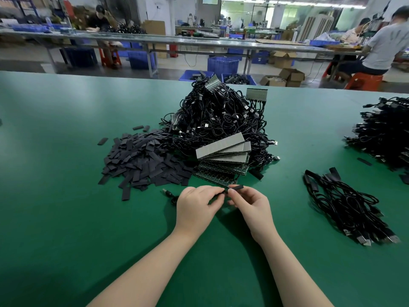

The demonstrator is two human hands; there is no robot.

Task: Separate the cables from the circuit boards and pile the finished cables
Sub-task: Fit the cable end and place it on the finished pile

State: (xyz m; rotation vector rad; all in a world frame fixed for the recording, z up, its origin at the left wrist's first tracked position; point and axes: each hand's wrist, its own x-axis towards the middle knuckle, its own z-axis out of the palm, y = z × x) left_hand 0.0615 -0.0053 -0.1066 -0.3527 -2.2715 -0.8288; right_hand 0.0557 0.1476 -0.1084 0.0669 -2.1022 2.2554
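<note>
i am pinching one end of a cable (223, 192) in my left hand (197, 207) and its black sleeve (236, 187) in my right hand (250, 204). the sleeve is lying left to right between my fingertips, low over the table (66, 218). the finished pile (347, 207) is sitting to my right, nearer my right hand.

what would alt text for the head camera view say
Two bare hands, left hand and right hand, pinch a short black sleeve on a cable end over a green table. Behind lie a tangled cable heap, stacked circuit boards and loose black strips.
</note>
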